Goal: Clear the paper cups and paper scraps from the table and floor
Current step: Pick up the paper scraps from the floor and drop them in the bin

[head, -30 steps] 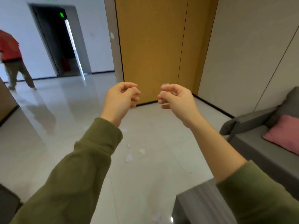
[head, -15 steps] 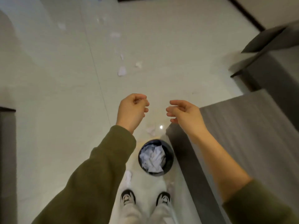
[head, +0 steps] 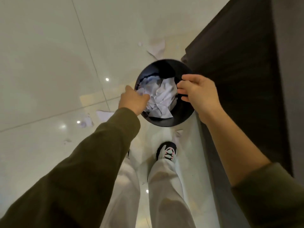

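Item: round black wastebasket (head: 164, 123), standing on the glossy pale tiled floor (head: 49, 63), just beside the near corner of the dark wood-grain desk (head: 238, 71).

Contents: crumpled white paper (head: 162, 97), filling most of the opening.

Left hand (head: 133, 99): over the left rim, back of the hand uppermost, fingers pointed down toward the crumpled white paper and hidden behind the hand itself (whether they grasp anything cannot be told). An olive-green left sleeve (head: 98, 153) reaches to the wrist.

Right hand (head: 199, 93): over the right rim, fingers (head: 182, 87) loosely bent and spread apart, released. The olive-green right sleeve (head: 266, 195) sits pushed up the forearm.

Loose paper on the floor:
- large torn white scrap (head: 157, 47), beyond the wastebasket, near the desk corner;
- flat white scrap (head: 103, 113), left of the wastebasket, partly behind the left wrist;
- small crumpled white wad (head: 85, 123), just beside the flat white scrap;
- tiny white bit (head: 67, 141), nearer the camera and further left;
- folded white scrap (head: 179, 133), between the wastebasket and the shoe.

Also present: black-and-white sneaker with pink lacing (head: 167, 151) and pale grey trousers (head: 164, 186), directly below the camera.
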Motion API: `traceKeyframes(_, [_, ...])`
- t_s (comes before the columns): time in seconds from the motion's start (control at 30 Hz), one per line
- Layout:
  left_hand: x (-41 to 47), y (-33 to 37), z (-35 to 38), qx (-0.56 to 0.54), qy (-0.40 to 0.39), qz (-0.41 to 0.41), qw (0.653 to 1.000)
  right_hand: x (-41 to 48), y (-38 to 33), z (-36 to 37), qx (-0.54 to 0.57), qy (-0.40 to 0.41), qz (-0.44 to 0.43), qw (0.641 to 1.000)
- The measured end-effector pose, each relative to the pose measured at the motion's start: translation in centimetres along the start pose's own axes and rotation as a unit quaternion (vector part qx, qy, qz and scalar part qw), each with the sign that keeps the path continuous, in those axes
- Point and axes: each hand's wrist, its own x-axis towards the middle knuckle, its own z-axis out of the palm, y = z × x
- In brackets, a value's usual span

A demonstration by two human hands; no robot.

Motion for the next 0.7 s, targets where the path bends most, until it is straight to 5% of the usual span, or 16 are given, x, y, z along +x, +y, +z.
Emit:
traceKeyframes(0.17, [2.2,-3.8,3.1,-0.010,-0.005,-0.003,1.000,0.4,4.2,1.5,-0.033,-0.008,0.061,0.998])
traceKeyframes(0.33, [1.8,-3.6,2.1,0.116,0.022,0.046,0.992,-0.5,3.3,0.7,-0.028,-0.017,0.049,0.998])
traceKeyframes(0.7, [-13.8,4.6,-13.5,-0.176,0.031,0.064,0.982,-10.5,-15.7,-3.0,0.007,-0.032,-0.128,0.991])
